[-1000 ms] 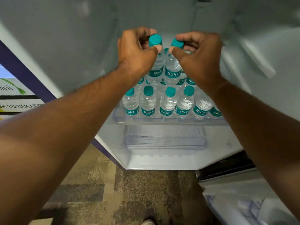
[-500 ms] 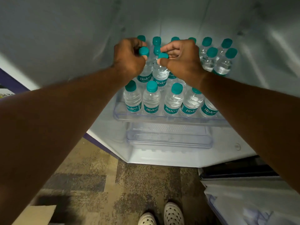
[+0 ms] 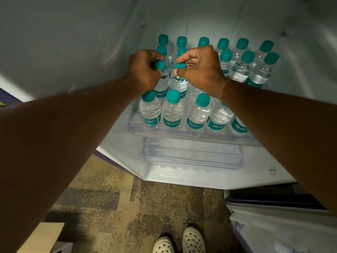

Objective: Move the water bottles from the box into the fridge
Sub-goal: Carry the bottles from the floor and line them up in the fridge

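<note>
Both my arms reach into the open fridge over its clear shelf (image 3: pixel 182 133). My left hand (image 3: pixel 144 72) pinches the teal cap of one small water bottle (image 3: pixel 162 86). Right beside it, my right hand (image 3: pixel 202 70) pinches the cap of a second water bottle (image 3: pixel 179 84). Both bottles stand upright among the others, in the row behind the front one. Several more clear bottles with teal caps and teal labels fill the shelf, such as the front row (image 3: pixel 172 110) and the back rows (image 3: pixel 242 63). Whether the two held bottles touch the shelf is hidden.
Under the shelf sits a clear crisper drawer (image 3: pixel 193 156). The open fridge door (image 3: pixel 284 229) is at lower right. A cardboard box corner (image 3: pixel 45 236) shows at lower left on the patterned carpet (image 3: pixel 155 203). My white shoes (image 3: pixel 179 241) stand near the fridge.
Both hands have lowered the two bottles down and deeper into the fridge, among the standing rows. The view has tilted down, so the back rows, my shoes and the box corner show.
</note>
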`<state>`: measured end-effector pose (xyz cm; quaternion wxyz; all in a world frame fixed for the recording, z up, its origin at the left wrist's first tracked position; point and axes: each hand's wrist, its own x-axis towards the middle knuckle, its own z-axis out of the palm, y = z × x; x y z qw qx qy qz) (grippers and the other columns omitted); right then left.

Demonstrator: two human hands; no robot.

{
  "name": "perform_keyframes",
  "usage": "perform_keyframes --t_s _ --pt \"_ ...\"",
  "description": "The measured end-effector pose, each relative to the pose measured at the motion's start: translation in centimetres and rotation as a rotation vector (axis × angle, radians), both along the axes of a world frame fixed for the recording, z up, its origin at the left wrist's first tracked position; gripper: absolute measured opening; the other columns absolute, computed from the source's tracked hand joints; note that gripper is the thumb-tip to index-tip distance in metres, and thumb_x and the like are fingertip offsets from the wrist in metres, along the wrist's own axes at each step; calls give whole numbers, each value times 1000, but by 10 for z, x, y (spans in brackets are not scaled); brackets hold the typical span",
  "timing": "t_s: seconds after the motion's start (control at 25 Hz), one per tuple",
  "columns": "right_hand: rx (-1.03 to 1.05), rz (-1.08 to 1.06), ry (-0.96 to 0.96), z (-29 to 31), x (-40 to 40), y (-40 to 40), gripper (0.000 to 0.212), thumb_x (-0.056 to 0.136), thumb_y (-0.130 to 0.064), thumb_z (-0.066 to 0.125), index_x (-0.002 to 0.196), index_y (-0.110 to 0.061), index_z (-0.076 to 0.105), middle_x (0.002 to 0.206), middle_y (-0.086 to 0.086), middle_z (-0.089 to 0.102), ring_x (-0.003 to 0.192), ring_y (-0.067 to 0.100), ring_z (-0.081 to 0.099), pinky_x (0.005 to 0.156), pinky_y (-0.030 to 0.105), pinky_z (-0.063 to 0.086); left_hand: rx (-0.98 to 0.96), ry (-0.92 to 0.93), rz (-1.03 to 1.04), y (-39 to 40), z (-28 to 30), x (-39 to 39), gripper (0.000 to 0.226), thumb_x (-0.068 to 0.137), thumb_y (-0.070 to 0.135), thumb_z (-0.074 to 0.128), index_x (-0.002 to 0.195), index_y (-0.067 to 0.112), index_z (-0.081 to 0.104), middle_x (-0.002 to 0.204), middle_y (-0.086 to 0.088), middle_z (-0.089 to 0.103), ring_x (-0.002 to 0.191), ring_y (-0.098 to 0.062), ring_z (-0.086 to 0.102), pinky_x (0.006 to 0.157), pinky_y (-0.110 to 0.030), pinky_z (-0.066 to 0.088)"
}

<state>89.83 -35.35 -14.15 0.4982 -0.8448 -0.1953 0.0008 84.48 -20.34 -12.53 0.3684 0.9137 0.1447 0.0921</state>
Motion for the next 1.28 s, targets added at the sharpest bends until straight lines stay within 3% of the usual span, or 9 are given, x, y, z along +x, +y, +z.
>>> perform_keyframes --t_s 0.32,0.48,0.64,0.88,1.08,1.28 --pt "-32 -7 21 2 -6 -1 43 77 -15 81 117 -7 67 116 4 69 93 4 64 78 5 50 -86 48 23 -4 7 -3 37 89 4 64 125 11 62 125 -2 62 109 -11 58 106 -24 43" --pt "-96 -15 -3 8 -11 -2 48 80 -26 79 124 -11 63 124 2 65 108 8 61 91 18 50 -98 61 27 -6 12 -6 50 88 10 68 136 16 54 135 0 57 122 -15 54 108 -27 41" --pt "-239 -58 -165 20 -23 -10 53 87 -35 68 133 -13 55 132 4 59 120 17 55 99 26 46 97 -30 -4 -13 22 -23 63 88 27 69 144 16 42 147 -3 45 135 -19 41 106 -20 30" --pt "-508 -70 -273 20 -54 -23 75 92 -50 54 152 -15 25 159 8 25 146 28 22 118 39 21 449 -43 -64 -10 19 -62 70 97 44 46 155 17 16 161 -14 13 148 -31 14 120 -40 14" --pt "-585 -108 -353 11 -86 -23 87 89 -63 41 155 -14 14 162 10 10 150 27 6 120 37 6 502 -49 -139 -7 13 -97 79 93 55 32 156 17 3 162 -15 1 150 -30 4 121 -40 7" --pt "-629 -106 -402 2 -129 -29 92 87 -70 32 155 -11 9 162 14 7 150 29 3 121 41 5 355 -96 -202 -14 1 -144 83 91 60 27 156 15 0 163 -13 -5 150 -30 -3 117 -34 1"
